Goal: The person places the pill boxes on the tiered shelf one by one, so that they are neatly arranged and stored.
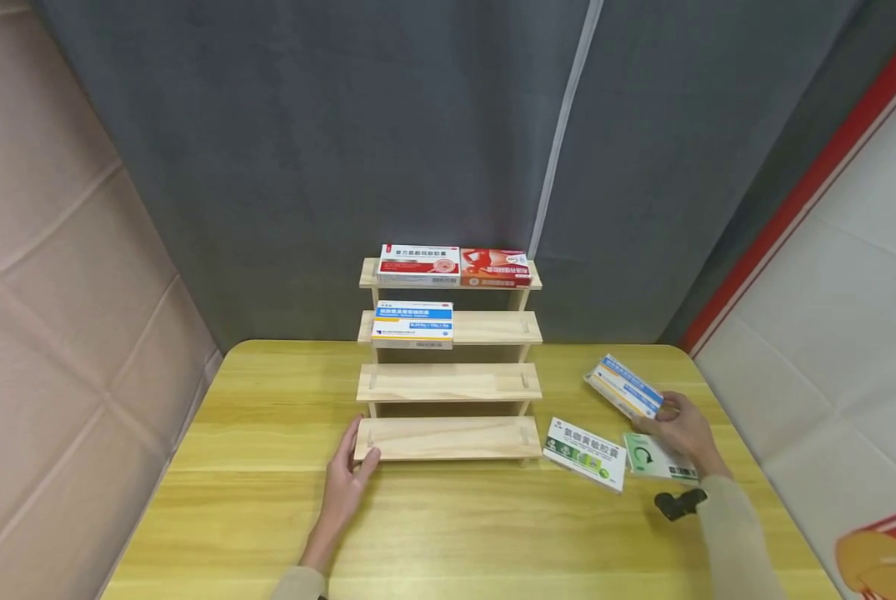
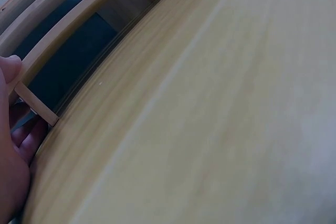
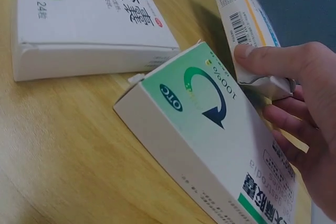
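Note:
My right hand (image 1: 683,429) pinches one end of a blue, white and yellow medicine box (image 1: 626,385), its thumb on the barcode side in the right wrist view. The box is tilted at the table's right. Just below lies a green and white medicine box (image 3: 202,124), partly behind the hand in the head view. Left of it lies a white medicine box with a green band (image 1: 585,454). My left hand (image 1: 346,483) grips the left end of the lowest step of a wooden stepped rack (image 1: 448,437), thumb in front and fingers around the side.
On the rack's top step lie a white and red box (image 1: 419,265) and a red-orange box (image 1: 496,267). A blue and white box (image 1: 413,323) sits at the left of the step below. Behind the table (image 1: 448,533) hangs a grey curtain (image 1: 305,167); a white wall panel (image 1: 838,333) borders the right.

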